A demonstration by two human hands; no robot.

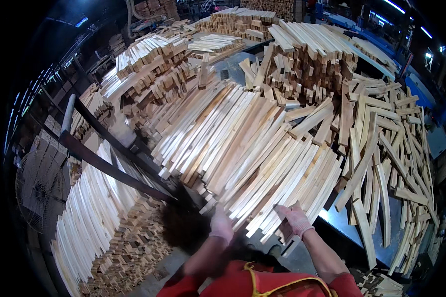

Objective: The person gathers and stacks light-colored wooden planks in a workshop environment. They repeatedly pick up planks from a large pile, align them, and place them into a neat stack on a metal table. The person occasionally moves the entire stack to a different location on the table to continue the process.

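Note:
A broad layer of pale wooden strips (262, 163) lies side by side in front of me, near ends toward my body. My left hand (221, 226), in a light glove, is at the near ends on the left of this layer; its fingers are blurred and partly lost against the wood. At the near ends further right, my gloved right hand (295, 219) is closed round a wooden strip, fingers on top. A darker strip end shows just below that hand. Whether the left fingers grip anything cannot be made out.
A jumbled heap of loose strips (376, 163) covers the metal table (389, 210) on the right. Taller stacks (317, 49) stand behind. A dark metal rail (114, 171) crosses on the left, above another stack (99, 213). Beyond it is a round fan guard (39, 183).

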